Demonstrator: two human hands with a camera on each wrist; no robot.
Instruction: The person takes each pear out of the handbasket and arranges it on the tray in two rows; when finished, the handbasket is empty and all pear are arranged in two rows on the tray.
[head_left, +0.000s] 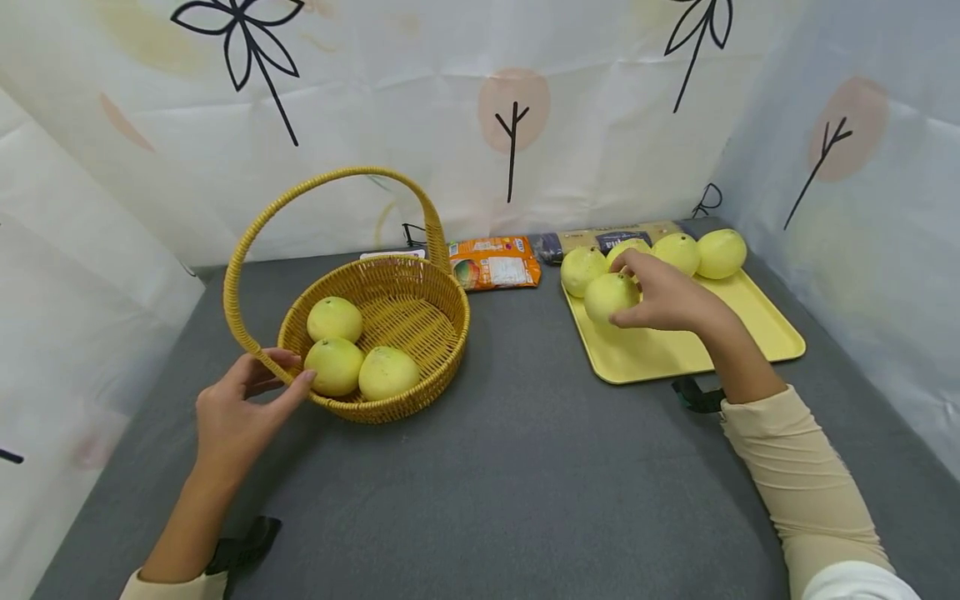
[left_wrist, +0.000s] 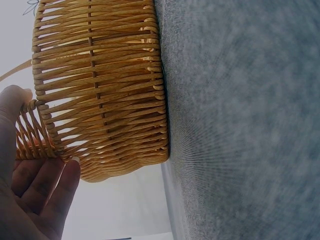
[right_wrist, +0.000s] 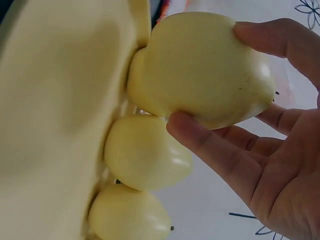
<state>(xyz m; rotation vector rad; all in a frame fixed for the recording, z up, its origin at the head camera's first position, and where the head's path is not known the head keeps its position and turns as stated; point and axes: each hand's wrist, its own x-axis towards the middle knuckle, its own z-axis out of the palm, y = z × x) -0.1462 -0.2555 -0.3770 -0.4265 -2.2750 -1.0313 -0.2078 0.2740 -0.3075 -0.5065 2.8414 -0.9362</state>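
Observation:
My left hand [head_left: 240, 412] pinches the base of the handle of a yellow wicker basket [head_left: 442, 375], thumb on one side and fingers on the other. Close up in the left wrist view, the woven basket wall [left_wrist: 100, 90] stands beside the hand [left_wrist: 35, 185]. Three pale yellow-green round fruits lie in the basket's left and near part, one fruit [head_left: 388, 372] nearest the front. My right hand [head_left: 667, 296] holds another such fruit [right_wrist: 210, 70] between thumb and fingers, over the left side of a yellow tray [head_left: 652, 354]. Several more fruits [head_left: 722, 253] line the tray's back edge.
Behind the basket and tray lie an orange packet [head_left: 495, 262] and a long brown-and-dark packet [head_left: 622, 237] along the back wall. A dark grey cloth [head_left: 510, 492] covers the table. Patterned white sheets [head_left: 600, 150] hang at the back and sides.

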